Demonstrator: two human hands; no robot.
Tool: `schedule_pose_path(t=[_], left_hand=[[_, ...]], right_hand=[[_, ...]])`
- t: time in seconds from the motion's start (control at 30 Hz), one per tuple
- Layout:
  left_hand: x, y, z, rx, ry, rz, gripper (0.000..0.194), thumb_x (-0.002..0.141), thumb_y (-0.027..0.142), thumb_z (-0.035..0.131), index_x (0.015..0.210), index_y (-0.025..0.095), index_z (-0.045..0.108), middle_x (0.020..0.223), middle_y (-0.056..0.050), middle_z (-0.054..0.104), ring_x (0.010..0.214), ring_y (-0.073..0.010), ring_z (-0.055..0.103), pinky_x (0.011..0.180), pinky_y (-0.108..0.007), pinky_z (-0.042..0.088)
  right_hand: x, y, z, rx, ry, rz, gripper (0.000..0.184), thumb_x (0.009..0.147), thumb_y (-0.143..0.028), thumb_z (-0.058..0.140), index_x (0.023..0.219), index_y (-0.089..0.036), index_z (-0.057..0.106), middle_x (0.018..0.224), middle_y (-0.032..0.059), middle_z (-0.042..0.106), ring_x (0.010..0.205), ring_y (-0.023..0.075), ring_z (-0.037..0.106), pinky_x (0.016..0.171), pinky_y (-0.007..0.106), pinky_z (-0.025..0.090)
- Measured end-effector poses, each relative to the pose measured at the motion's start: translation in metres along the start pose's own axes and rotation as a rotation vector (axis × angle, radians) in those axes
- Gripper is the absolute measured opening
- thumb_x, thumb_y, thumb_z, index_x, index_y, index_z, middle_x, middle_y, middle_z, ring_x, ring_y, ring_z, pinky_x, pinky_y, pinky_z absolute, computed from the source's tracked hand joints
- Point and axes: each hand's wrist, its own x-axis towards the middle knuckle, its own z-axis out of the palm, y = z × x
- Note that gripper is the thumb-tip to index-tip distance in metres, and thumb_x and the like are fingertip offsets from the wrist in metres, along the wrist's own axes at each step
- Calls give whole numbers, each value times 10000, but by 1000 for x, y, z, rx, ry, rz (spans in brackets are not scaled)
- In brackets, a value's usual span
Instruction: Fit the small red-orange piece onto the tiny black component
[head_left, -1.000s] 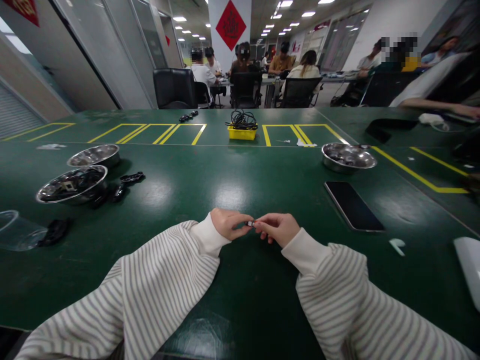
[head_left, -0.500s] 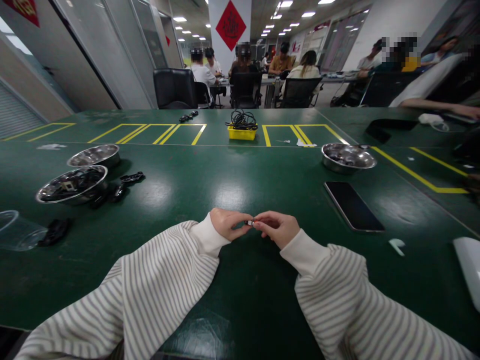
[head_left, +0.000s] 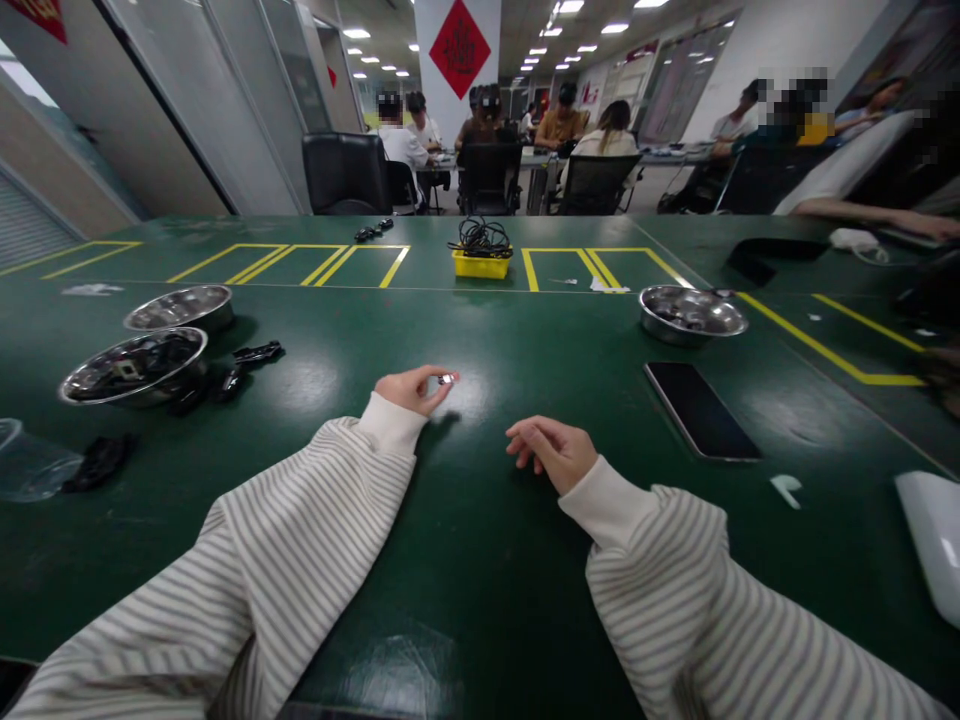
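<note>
My left hand (head_left: pixel 411 388) is raised a little over the green table (head_left: pixel 480 560) and pinches a small metal part (head_left: pixel 447 379) between thumb and fingertips. My right hand (head_left: pixel 551 450) rests near the table's middle with loosely curled fingers, and nothing shows in it. Both arms wear striped sleeves. The two hands are well apart, the left one farther from me.
Two steel bowls (head_left: pixel 135 362) with dark parts stand at the left, with loose black pieces (head_left: pixel 247 360) beside them. A third steel bowl (head_left: pixel 691 312) and a dark phone (head_left: pixel 699 408) lie at the right. A yellow tray (head_left: pixel 481 262) of cables sits far ahead. Other people sit at tables behind.
The hands were together, both pinching the small part. Now my left hand has moved forward and left with the part, and my right hand has let go and stayed in place.
</note>
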Motion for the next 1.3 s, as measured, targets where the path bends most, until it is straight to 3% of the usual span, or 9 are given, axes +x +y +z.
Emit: schedule_pose_path(t=[0.1, 0.23, 0.4, 0.63, 0.8, 1.07, 1.3], left_hand=[[19, -31, -12, 246, -29, -174, 302, 711, 406, 472, 921, 238, 610, 621, -4, 591, 543, -113, 518, 466, -198, 277], [32, -57, -28, 466, -213, -340, 298, 719, 411, 460, 962, 276, 564, 795, -27, 620, 715, -199, 565, 526, -233, 323], [36, -59, -36, 535, -355, -443, 275, 768, 380, 399, 960, 242, 539, 879, -61, 601, 812, -250, 554, 611, -297, 363], [31, -50, -34, 436, -273, -478, 345, 723, 456, 413, 987, 263, 524, 815, -61, 610, 766, -251, 566, 568, -286, 363], [22, -33, -23, 366, -221, -365, 335, 709, 459, 429, 952, 260, 546, 726, -26, 607, 657, -188, 568, 510, -234, 320], [-3, -1, -7, 142, -216, -49, 331, 666, 460, 489, 863, 214, 591, 524, 27, 522, 456, -85, 474, 434, -179, 254], [-30, 31, 3, -160, -417, 336, 311, 686, 459, 470, 810, 225, 633, 433, 48, 479, 383, -46, 423, 405, -151, 243]], right_hand=[[-1, 1, 0, -14, 5, -19, 366, 764, -444, 407, 753, -134, 602, 639, 50, 615, 483, 103, 554, 366, 186, 384], [-2, 2, -1, -57, 26, -76, 342, 780, -407, 409, 744, -134, 612, 646, 51, 619, 499, 105, 559, 394, 194, 395], [-3, 1, -2, -97, 16, -113, 324, 788, -383, 410, 746, -137, 617, 648, 50, 624, 504, 107, 564, 403, 200, 403], [-2, 0, -3, -96, 9, -119, 353, 792, -397, 393, 741, -131, 619, 634, 51, 624, 490, 108, 567, 398, 202, 408], [-2, 0, -3, -109, -11, -118, 360, 797, -397, 385, 737, -130, 618, 631, 54, 626, 487, 109, 570, 397, 203, 409], [-2, 2, -2, -114, -8, -120, 406, 802, -431, 359, 723, -133, 623, 620, 55, 626, 472, 105, 565, 400, 203, 414], [-3, -1, -1, -110, -8, -112, 426, 809, -439, 337, 723, -131, 619, 611, 57, 620, 473, 109, 566, 401, 201, 411]])
